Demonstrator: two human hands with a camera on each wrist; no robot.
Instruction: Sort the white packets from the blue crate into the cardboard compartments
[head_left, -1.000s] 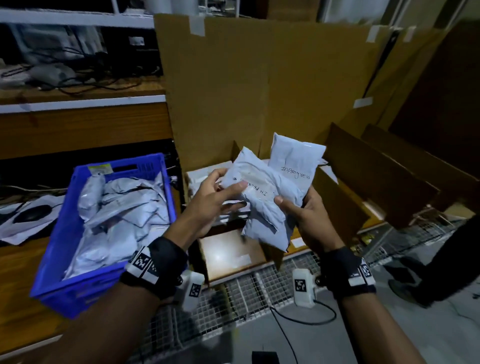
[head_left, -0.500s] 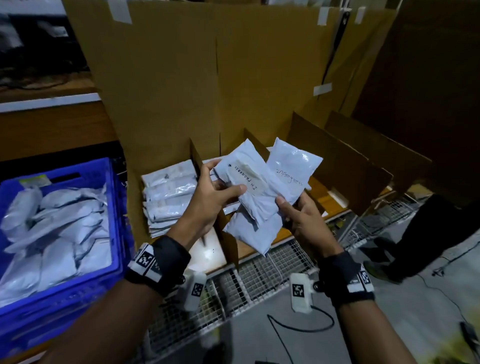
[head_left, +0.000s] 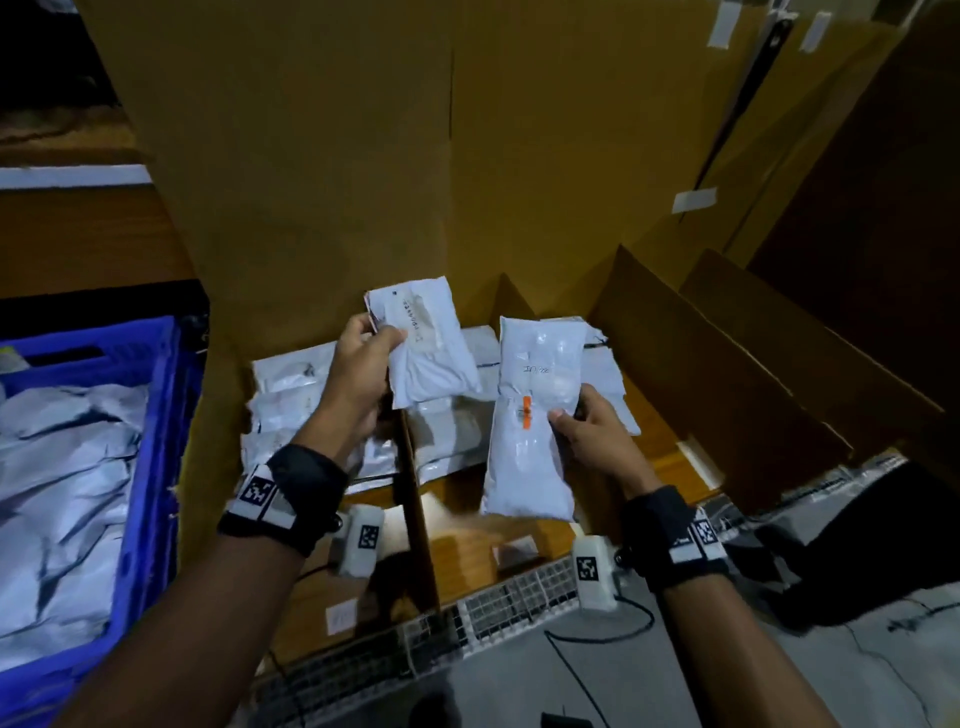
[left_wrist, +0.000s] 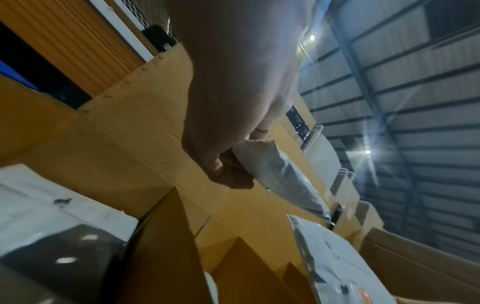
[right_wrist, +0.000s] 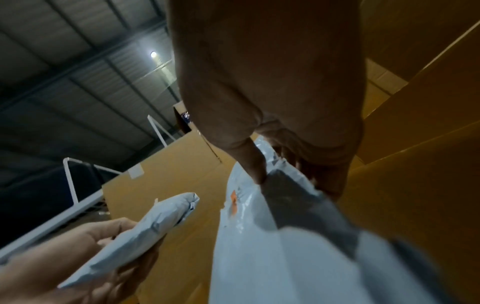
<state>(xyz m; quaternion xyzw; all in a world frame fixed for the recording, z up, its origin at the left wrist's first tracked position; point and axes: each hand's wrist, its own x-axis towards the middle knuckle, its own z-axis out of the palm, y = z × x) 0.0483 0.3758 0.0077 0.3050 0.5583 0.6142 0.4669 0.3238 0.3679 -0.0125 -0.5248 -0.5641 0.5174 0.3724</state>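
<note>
My left hand (head_left: 371, 345) pinches the corner of a white packet (head_left: 426, 345) with handwriting on it, held above the cardboard divider (head_left: 415, 519). My right hand (head_left: 571, 415) grips a longer white packet (head_left: 530, 441) with an orange mark, held upright over the middle compartment. The two packets are apart. In the left wrist view the left hand (left_wrist: 233, 164) holds its packet (left_wrist: 280, 179). In the right wrist view the right thumb (right_wrist: 249, 162) presses on the long packet (right_wrist: 285, 246). The blue crate (head_left: 150, 467) at the left holds several white packets (head_left: 57, 493).
White packets (head_left: 291, 395) lie stacked in the left compartment, and more (head_left: 452, 431) lie in the middle one. Tall cardboard walls (head_left: 363, 156) rise behind, with further dividers (head_left: 701, 374) to the right. A wire mesh shelf (head_left: 519, 597) runs along the front. Someone's dark shoe (head_left: 857, 545) is at right.
The two packets, held overlapping before, have been pulled apart: the left hand took one up and left, the right hand keeps the other. The view has turned right and closer to the compartments.
</note>
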